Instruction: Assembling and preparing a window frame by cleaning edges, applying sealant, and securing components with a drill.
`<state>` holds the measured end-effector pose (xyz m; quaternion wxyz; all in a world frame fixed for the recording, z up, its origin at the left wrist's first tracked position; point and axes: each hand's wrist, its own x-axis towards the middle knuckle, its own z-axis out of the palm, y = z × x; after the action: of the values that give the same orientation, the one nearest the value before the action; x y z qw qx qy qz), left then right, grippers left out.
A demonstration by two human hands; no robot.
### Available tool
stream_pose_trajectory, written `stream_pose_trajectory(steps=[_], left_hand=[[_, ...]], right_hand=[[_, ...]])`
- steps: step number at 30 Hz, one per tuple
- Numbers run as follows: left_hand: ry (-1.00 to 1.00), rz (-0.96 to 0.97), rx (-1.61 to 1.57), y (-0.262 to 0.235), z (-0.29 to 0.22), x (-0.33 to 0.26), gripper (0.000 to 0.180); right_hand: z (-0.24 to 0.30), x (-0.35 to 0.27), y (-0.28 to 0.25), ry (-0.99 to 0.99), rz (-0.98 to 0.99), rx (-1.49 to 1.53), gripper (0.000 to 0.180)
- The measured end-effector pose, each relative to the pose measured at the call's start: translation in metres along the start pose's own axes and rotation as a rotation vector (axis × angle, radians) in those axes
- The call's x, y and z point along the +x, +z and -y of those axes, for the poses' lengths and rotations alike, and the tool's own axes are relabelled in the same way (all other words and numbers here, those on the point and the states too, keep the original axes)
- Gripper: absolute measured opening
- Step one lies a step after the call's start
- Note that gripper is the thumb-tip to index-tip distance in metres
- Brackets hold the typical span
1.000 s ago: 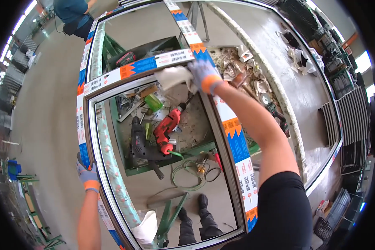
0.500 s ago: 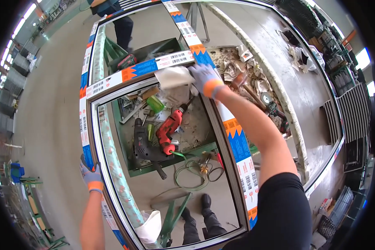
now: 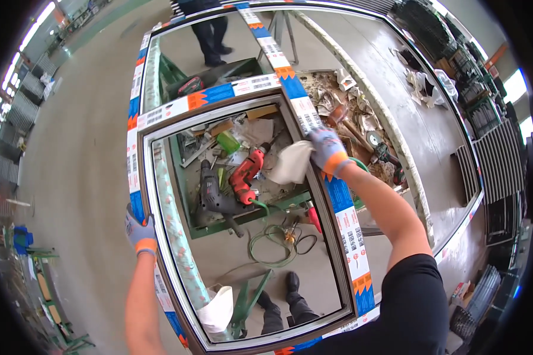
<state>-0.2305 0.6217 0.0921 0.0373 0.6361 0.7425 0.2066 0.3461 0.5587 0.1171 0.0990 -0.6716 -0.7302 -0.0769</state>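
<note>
At two o'clock, likely wiped, cloth in right hand; at nine, gripped frame with left hand, next needing steadiness.

Frame: large multi-pane frame faced with blue, white and orange tape.
Left hand: grey-and-orange gloved left hand, gripping the frame's left side.
Right hand: matching gloved right hand, over the frame's middle bar, holding a thin white sheet, perhaps cloth or paper; blur hides which.
Drills: red-and-black power drill and black power drill, in a green-rimmed tray beneath the frame's near-left opening.
</note>
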Motion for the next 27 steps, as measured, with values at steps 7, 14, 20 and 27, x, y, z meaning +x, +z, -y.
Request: stream_pose_trajectory(steps=[7,14,20,27], left_hand=[[0.048,0.058,0.060,0.016,-0.023,0.007,0.078],[-0.043,0.101,0.061,-0.022,-0.022,0.002,0.080],[-0.047,0.260,0.153,-0.025,-0.019,0.000,0.082],[0.229,-0.095,0.000,-0.015,-0.044,0.001,0.088]], right_hand=[[-0.018,-0.012,0.004,0.388,-0.116,-0.037,0.023],[0.026,-0.107,-0.011,0.195,-0.209,-0.016,0.037],[0.073,-0.066,-0.005,0.634,-0.169,0.451,0.036],[0.336,0.085,0.026,0.422,-0.054,0.936,0.033]])
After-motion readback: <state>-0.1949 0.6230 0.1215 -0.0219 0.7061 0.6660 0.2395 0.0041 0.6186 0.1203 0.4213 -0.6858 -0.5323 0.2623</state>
